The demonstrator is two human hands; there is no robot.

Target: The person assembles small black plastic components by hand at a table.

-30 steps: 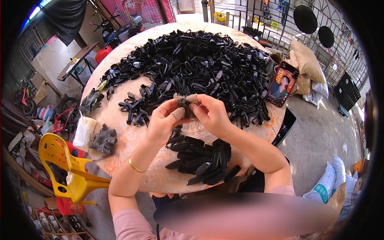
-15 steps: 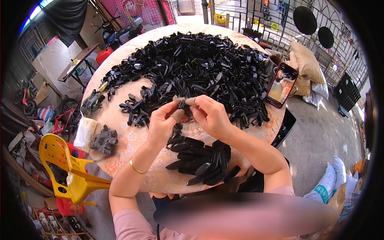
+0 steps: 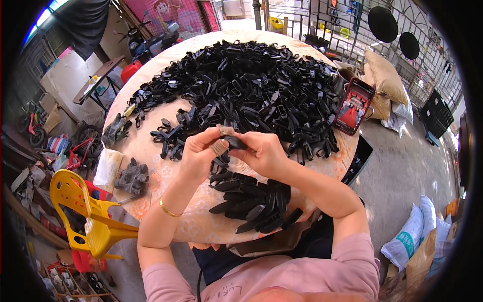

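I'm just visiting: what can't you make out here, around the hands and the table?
Full shape of the held black piece, head view: the left hand and right hand cover parts of it.
Lower layers of the large black pile, head view: buried under pieces on top.
Fine detail on the phone, head view: too small.
Rest of the pink shirt, head view: cut off by the lower edge.

lettering (image 3: 231, 290) marks the pink shirt (image 3: 307, 269) and a teal band (image 3: 405, 241) on the white sack (image 3: 395, 254).
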